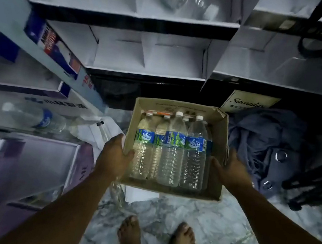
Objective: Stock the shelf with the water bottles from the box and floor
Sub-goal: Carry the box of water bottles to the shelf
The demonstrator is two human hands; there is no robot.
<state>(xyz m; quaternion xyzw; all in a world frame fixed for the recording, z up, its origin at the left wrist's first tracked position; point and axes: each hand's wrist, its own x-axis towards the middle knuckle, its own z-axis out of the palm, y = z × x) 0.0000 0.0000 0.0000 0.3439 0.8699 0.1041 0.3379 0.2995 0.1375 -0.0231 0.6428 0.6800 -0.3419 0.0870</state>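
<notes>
Both hands grip an open cardboard box (220, 130) by its side walls: left hand (114, 154) curls over the left wall with the thumb hooked inside, right hand (230, 171) does the same on the right wall, thumb over the rim. Box looks to be held above the marble floor (193, 220), over the person's bare feet (155, 242). Inside, water bottles (172, 150) lie on their sides, caps pointing away, blue labels up, at least four in the top layer and more caps showing beneath. Risks, judged from here: the box is thin-walled and the far right corner is torn, so the load could sag or a wall could fold under the thumbs; tilt it forward and the bottles roll toward the far wall; a drop lands on the feet. One loose bottle (35, 118) lies on a left shelf (18, 131), another bottle (117, 196) sits on the floor under the box's near left corner, easy to step on. Around: white empty shelves (144, 56) ahead, boxed goods (48, 42) on the left racks, a heap of blue cloth (267, 148) and black stand legs (317, 187) at right, narrowing the floor space. White paper (92, 130) lies left of the box.
</notes>
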